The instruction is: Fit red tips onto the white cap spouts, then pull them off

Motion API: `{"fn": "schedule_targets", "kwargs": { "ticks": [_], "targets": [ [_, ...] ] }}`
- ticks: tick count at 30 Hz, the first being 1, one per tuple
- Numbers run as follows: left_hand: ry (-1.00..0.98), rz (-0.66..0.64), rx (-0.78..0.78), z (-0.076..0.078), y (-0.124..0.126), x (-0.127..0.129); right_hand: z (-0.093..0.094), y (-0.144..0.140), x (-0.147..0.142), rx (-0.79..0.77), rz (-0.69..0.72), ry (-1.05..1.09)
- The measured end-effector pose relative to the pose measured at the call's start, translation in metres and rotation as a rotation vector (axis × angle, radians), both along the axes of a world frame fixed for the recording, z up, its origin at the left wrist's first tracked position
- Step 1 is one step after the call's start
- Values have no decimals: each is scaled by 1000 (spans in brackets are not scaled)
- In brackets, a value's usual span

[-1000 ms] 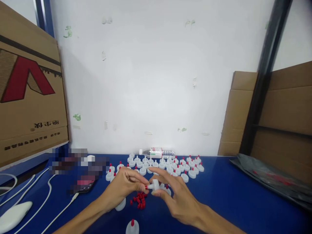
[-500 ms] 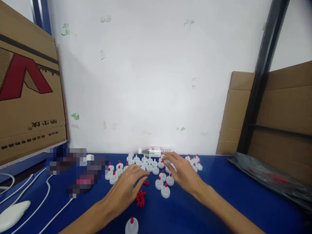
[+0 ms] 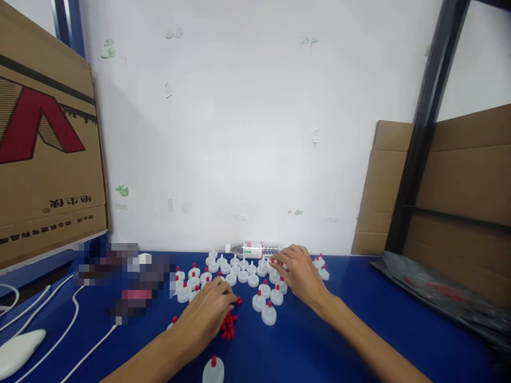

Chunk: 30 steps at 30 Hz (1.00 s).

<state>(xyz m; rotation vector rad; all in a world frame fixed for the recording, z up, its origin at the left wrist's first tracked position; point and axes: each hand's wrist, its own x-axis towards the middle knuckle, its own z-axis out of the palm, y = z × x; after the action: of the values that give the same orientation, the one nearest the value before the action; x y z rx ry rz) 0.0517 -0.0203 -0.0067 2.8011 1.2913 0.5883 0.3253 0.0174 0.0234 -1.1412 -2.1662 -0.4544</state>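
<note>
On the blue table (image 3: 359,324) stand several white caps with red tips (image 3: 243,271), grouped near the wall. My left hand (image 3: 207,314) rests palm down beside a small heap of loose red tips (image 3: 229,324), its fingers curled over them. My right hand (image 3: 299,274) reaches into the far part of the cap group, its fingertips on a cap; whether it grips the cap I cannot tell. Three capped pieces (image 3: 268,314) stand between my hands. One more cap (image 3: 213,371) stands at the near edge.
A clear water bottle (image 3: 253,249) lies against the white wall. A cardboard box (image 3: 43,159) stands at the left, more cardboard and a black frame post (image 3: 419,138) at the right. A black plastic bag (image 3: 443,290) lies right; white cables (image 3: 75,314) and a white mouse (image 3: 18,351) lie left.
My hands parted from the cap they held together. The right hand carried it to the far group; the left hand dropped onto the red tips.
</note>
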Motion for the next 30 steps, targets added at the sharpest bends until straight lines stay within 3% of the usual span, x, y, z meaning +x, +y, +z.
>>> {"fn": "schedule_targets", "kwargs": {
  "ticks": [16,24,30],
  "targets": [
    [-156,76,3,-5,3,2,-8,0,-8,-182,-47,-71],
    [-333,116,54,9,1,-1,-16,3,-1,-204,-40,-36],
    [-462,128,41,19,-7,4,5,-12,-6,-85,-3,110]
  ]
}}
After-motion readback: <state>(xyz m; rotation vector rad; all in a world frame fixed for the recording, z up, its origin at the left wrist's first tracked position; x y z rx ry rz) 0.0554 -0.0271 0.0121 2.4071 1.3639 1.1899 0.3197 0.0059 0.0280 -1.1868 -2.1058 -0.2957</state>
